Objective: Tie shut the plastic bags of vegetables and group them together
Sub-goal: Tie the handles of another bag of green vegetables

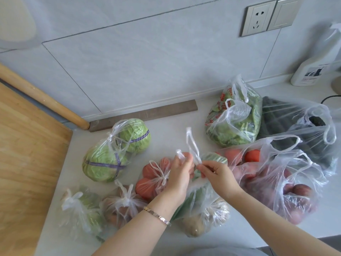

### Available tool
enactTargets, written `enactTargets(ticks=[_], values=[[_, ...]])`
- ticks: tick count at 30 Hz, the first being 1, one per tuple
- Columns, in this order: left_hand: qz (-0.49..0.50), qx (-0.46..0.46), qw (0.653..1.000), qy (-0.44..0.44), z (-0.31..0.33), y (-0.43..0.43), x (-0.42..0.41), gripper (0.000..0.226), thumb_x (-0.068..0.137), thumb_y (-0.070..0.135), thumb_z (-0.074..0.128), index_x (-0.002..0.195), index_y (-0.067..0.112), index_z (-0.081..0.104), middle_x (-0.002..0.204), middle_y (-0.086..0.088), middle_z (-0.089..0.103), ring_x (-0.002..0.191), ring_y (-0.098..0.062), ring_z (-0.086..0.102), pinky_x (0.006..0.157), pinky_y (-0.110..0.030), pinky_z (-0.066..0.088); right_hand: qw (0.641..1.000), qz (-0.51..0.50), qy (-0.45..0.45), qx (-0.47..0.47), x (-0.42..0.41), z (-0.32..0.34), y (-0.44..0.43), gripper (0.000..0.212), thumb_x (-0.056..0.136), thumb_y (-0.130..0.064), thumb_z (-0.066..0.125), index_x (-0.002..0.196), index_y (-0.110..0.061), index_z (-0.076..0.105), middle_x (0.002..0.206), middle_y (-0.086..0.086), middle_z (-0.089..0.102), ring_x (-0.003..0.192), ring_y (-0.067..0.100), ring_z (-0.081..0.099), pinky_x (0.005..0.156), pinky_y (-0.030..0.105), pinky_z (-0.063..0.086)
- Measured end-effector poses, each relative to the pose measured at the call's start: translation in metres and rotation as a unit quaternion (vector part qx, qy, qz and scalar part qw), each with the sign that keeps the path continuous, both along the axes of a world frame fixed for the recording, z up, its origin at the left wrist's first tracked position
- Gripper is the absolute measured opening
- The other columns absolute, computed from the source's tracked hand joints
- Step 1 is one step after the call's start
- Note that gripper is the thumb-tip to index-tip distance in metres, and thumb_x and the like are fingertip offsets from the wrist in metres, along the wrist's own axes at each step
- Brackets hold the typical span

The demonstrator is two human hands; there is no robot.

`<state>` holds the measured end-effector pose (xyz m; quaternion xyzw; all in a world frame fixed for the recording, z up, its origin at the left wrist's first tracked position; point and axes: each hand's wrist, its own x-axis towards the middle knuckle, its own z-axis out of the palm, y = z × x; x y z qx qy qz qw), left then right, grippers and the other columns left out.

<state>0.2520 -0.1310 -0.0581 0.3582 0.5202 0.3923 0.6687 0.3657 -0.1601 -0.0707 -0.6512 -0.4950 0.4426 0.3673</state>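
My left hand [180, 174] and my right hand [215, 172] each pinch a handle loop [191, 145] of a clear bag of green vegetables [197, 198] in the middle of the counter. Knotted bags lie to the left: two cabbages [114, 150], tomatoes [153, 174], potatoes [121, 206], and a small green bag [83, 207]. A bag with a potato [204, 220] sits under my wrists. Unknotted bags lie to the right: leafy greens [234, 121], tomatoes [245, 156], red onions [287, 196], and a dark-contents bag [302, 122].
A wooden cutting board [27, 163] covers the left of the white counter [166, 124]. A rolling pin [42, 97] leans by the tiled wall. A spray bottle [313, 67] stands at the far right under a wall socket [258, 17].
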Motion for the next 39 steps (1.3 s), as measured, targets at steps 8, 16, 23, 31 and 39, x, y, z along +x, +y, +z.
enactTargets(ticks=[8, 16, 23, 31, 39], values=[[0.027, 0.029, 0.999, -0.033, 0.01, 0.012, 0.01, 0.035, 0.1, 0.02, 0.028, 0.069, 0.013, 0.04, 0.04, 0.011, 0.033, 0.037, -0.002, 0.026, 0.044, -0.017, 0.021, 0.968, 0.148, -0.203, 0.022, -0.013, 0.0, -0.008, 0.043, 0.084, -0.009, 0.048, 0.049, -0.019, 0.026, 0.051, -0.004, 0.032, 0.057, 0.016, 0.033, 0.051, 0.023, 0.026], [-0.061, -0.08, 0.993, -0.062, 0.017, 0.01, 0.006, 0.025, 0.098, 0.017, 0.036, 0.077, 0.012, 0.048, 0.054, 0.004, 0.043, 0.053, -0.01, 0.043, 0.065, -0.026, 0.039, 0.991, 0.106, -0.067, -0.04, -0.011, -0.009, -0.015, 0.053, 0.083, -0.028, 0.061, 0.046, -0.02, 0.025, 0.048, -0.004, 0.025, 0.047, 0.009, 0.022, 0.053, 0.028, 0.02], [-0.304, 0.192, 0.858, 0.366, 0.0, -0.009, -0.019, 0.039, 0.092, 0.045, 0.041, 0.117, 0.017, 0.052, 0.106, 0.002, 0.062, 0.1, -0.011, 0.058, 0.091, -0.031, 0.047, 0.994, 0.053, 0.046, -0.086, -0.009, -0.007, -0.013, 0.017, 0.085, -0.015, 0.056, 0.083, -0.015, 0.072, 0.086, 0.01, 0.073, 0.085, 0.019, 0.065, 0.082, 0.03, 0.049], [-0.268, 0.239, 0.859, 0.365, -0.007, -0.013, -0.025, 0.026, 0.093, 0.029, 0.051, 0.101, 0.011, 0.069, 0.094, -0.003, 0.064, 0.084, -0.006, 0.056, 0.069, -0.006, 0.038, 0.99, -0.08, 0.101, -0.061, -0.007, -0.006, -0.016, 0.048, 0.086, -0.019, 0.06, 0.039, -0.024, 0.059, 0.044, -0.007, 0.048, 0.047, 0.007, 0.04, 0.052, 0.019, 0.032], [-0.213, 0.134, 0.907, 0.336, -0.01, -0.011, -0.024, 0.02, 0.082, 0.028, 0.066, 0.085, 0.01, 0.074, 0.067, 0.004, 0.063, 0.061, -0.005, 0.053, 0.061, -0.014, 0.039, 0.987, -0.129, 0.079, -0.053, -0.01, -0.011, -0.014, 0.028, 0.078, -0.023, 0.07, 0.052, -0.023, 0.059, 0.043, -0.007, 0.054, 0.043, 0.005, 0.045, 0.043, 0.011, 0.034]])
